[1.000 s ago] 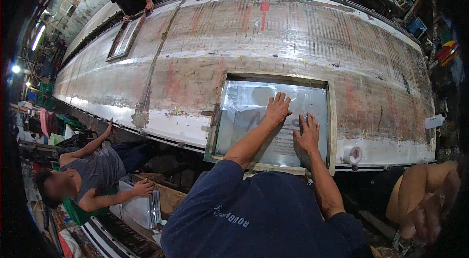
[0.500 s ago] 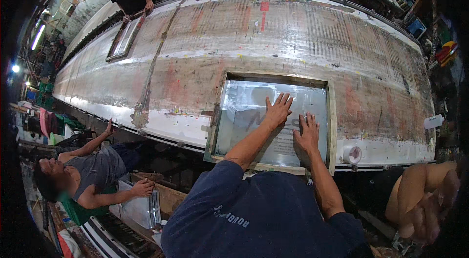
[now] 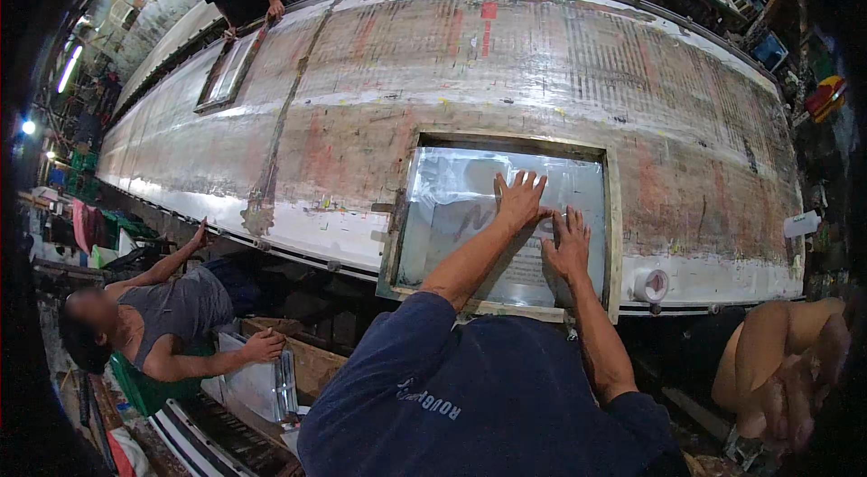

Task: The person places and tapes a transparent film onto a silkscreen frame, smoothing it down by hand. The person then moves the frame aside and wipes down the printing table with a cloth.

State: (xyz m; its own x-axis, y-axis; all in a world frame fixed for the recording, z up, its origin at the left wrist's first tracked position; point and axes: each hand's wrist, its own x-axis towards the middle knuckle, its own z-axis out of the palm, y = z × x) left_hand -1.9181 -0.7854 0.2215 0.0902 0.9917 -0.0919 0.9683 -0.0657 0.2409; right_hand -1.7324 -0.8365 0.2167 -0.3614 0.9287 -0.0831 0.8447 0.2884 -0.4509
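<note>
Both grips wide, left hand (image 3: 521, 199) and right hand (image 3: 567, 245) flat on glass pane (image 3: 452, 206).

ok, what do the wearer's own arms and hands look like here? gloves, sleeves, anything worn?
Both hands are bare: no gloves, rings or watch visible on the left hand or right hand. Forearms are uncovered. The person wears a dark navy short-sleeved shirt with small pale lettering near the left shoulder.

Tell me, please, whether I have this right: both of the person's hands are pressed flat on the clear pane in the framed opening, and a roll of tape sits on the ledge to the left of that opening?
Not quite: in the head view the roll of tape sits to the right of the opening, not the left. The left hand and right hand do lie flat on the clear pane.
</note>
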